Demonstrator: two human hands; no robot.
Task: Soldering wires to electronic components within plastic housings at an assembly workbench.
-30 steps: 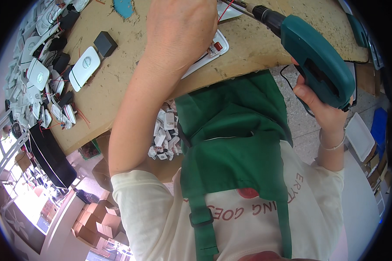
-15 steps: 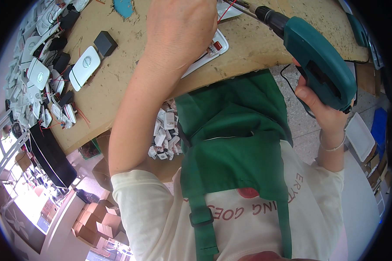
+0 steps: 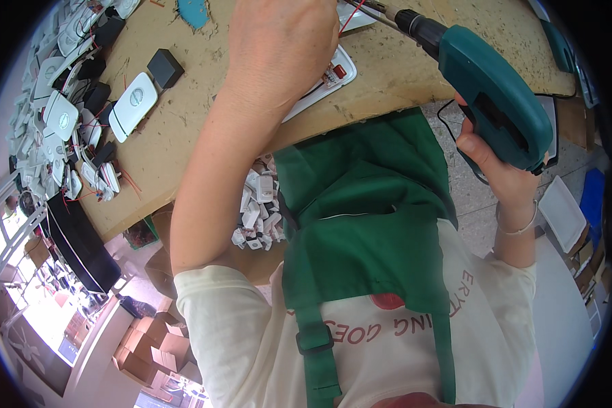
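My right hand (image 3: 500, 170) is closed round the handle of a teal electric drill (image 3: 500, 102). The drill's black chuck (image 3: 420, 30) points to the upper left, over the table, and its bit runs toward the top edge of the view. My left hand (image 3: 282, 51) is over a white plastic casing (image 3: 343, 71) at the table's front edge, its back toward me. Its fingers are hidden or cut off by the upper edge. Inside the casing a small red circuit board (image 3: 333, 75) shows, and a thin red wire (image 3: 350, 19) rises beside my left hand.
On the wooden table (image 3: 204, 75) at left are a white oval-cornered casing (image 3: 134, 107), a black block (image 3: 165, 68) and a heap of white casings (image 3: 61, 115) with wires. Below the edge, a cardboard box (image 3: 251, 262) holds small white parts. A black cord (image 3: 449, 132) hangs near the drill.
The drill and my right hand have shifted very slightly to the left. My left hand stays almost in place over the white casing.
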